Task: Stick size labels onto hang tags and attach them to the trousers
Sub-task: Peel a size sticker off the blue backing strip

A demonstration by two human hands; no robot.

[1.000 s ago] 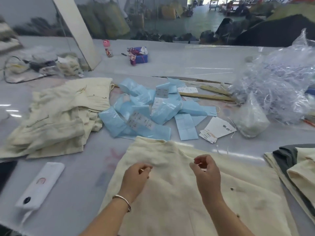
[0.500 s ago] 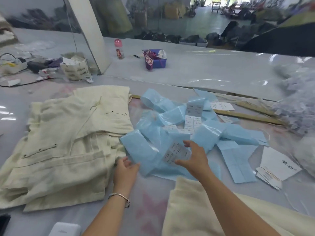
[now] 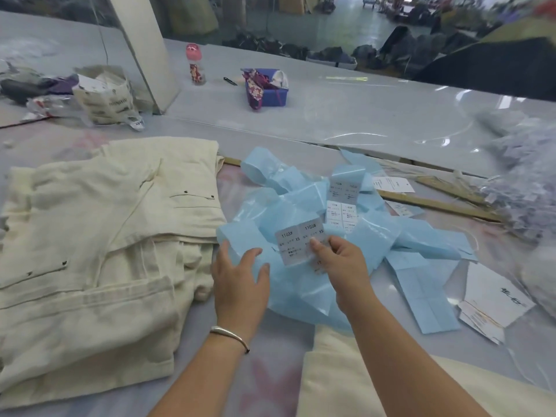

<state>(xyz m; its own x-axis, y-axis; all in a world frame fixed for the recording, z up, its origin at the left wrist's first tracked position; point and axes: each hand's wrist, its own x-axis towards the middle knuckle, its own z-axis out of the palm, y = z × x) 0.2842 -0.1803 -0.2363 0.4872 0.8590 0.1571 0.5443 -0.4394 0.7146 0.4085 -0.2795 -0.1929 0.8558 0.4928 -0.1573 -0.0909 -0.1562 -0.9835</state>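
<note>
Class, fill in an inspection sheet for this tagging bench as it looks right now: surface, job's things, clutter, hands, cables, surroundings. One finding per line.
Surface: grey table under a glossy clear sheet.
Job's things: label strip printed 1103# XS on blue backing; more blue backing strips heaped mid-table; white hang tags at the right; cream trousers stacked left, another cream garment at the near edge.
Clutter: pink-capped bottle, purple tray, printed bag, clear plastic bags, wooden sticks.
Hands: right hand pinches the label strip; left hand rests open on the blue backing.
Cables: thin cord hanging at the far left.
Surroundings: blurred piles of dark fabric on a workshop floor.
</note>
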